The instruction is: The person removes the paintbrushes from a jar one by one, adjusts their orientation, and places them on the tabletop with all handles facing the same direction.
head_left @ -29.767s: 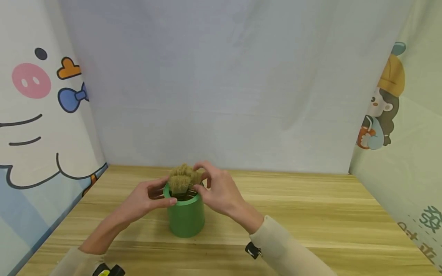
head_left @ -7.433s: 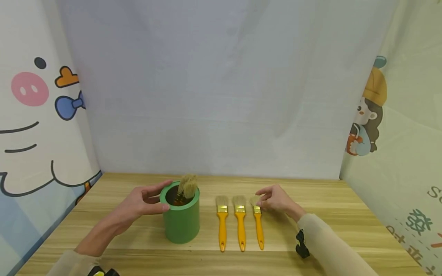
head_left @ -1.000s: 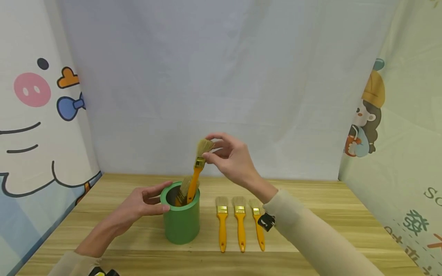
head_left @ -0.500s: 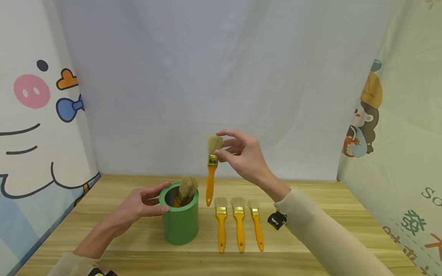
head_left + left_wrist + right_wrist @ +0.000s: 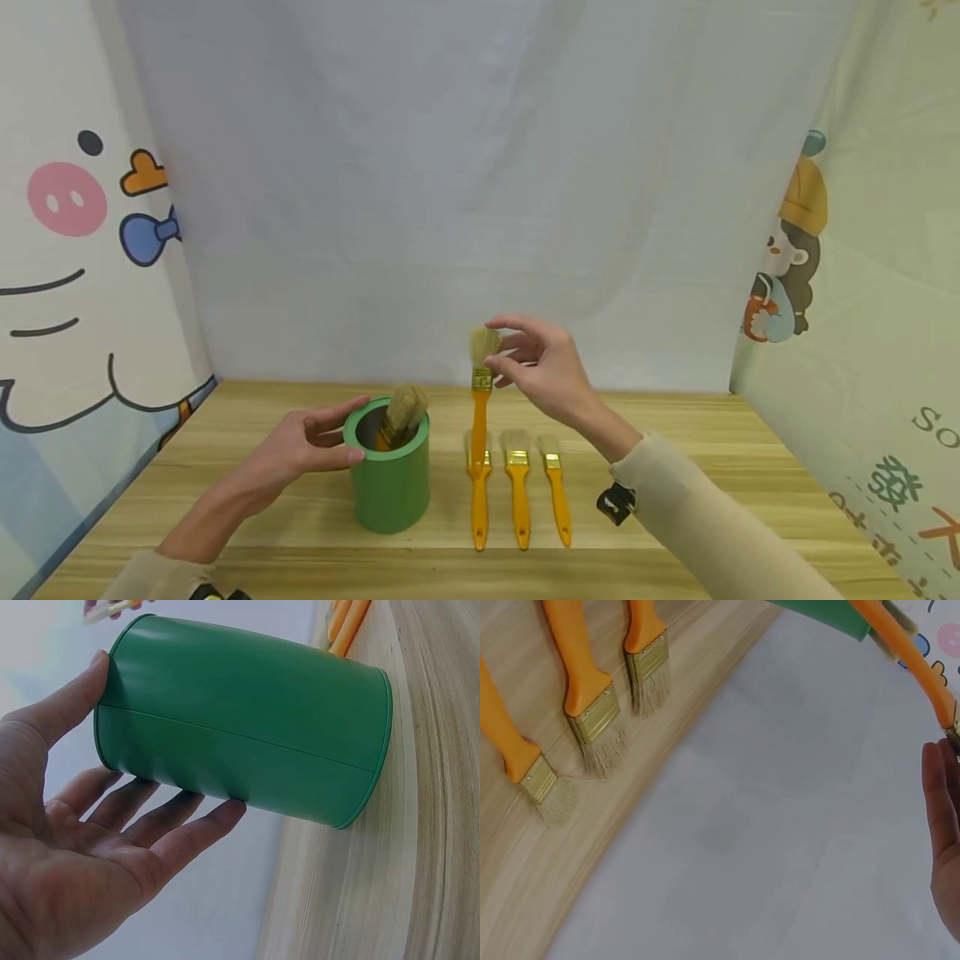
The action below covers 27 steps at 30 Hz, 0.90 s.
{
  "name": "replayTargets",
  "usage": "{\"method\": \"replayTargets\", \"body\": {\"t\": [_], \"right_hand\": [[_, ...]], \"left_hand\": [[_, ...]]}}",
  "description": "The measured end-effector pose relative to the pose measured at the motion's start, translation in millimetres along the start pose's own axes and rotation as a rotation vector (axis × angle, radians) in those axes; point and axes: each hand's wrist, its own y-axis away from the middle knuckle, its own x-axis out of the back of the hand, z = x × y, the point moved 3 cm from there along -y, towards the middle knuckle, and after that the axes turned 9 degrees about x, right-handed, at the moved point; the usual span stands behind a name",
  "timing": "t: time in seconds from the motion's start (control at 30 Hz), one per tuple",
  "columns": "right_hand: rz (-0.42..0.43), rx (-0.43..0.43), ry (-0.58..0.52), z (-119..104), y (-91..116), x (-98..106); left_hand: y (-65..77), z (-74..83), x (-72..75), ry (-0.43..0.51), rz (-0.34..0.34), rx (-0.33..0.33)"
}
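Thumb and fingers of my left hand [image 5: 296, 442] [image 5: 90, 847] hold a green cylindrical can [image 5: 392, 496] [image 5: 247, 720] near its rim, one on each side. Bristle ends of several paintbrushes [image 5: 405, 410] stick up out of the can; their lower ends are hidden inside. My right hand [image 5: 547, 371] [image 5: 945, 847] pinches another paintbrush [image 5: 480, 421] [image 5: 907, 656] near its bristles. Its orange handle hangs straight down and, in the head view, overlaps the leftmost lying paintbrush [image 5: 479, 512].
Right of that one lie a second paintbrush [image 5: 519, 492] and a narrower third paintbrush [image 5: 557, 496], all bristles toward the back. The wooden table [image 5: 660, 467] ends at a pale back curtain [image 5: 450, 167]. Printed curtains [image 5: 885, 275] hang at the sides.
The right hand has lifted the paintbrush out of the can, carried it right, then lowered it over the row of lying paintbrushes. My left hand has stayed on the can.
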Motion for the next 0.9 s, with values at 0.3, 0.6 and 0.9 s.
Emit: {"method": "replayTargets", "body": {"t": [0.3,0.6,0.9], "right_hand": [[0.005,-0.082,0.003,17,21,8],[0.004,-0.152,0.088,33,46,21],[0.017,-0.277,0.107,54,72,45]], "left_hand": [[0.6,0.9,-0.1,-0.001,-0.009,-0.006],[1.0,1.4,-0.4,0.001,-0.004,-0.007],[0.8,0.9,-0.5,0.008,-0.006,-0.016]]}}
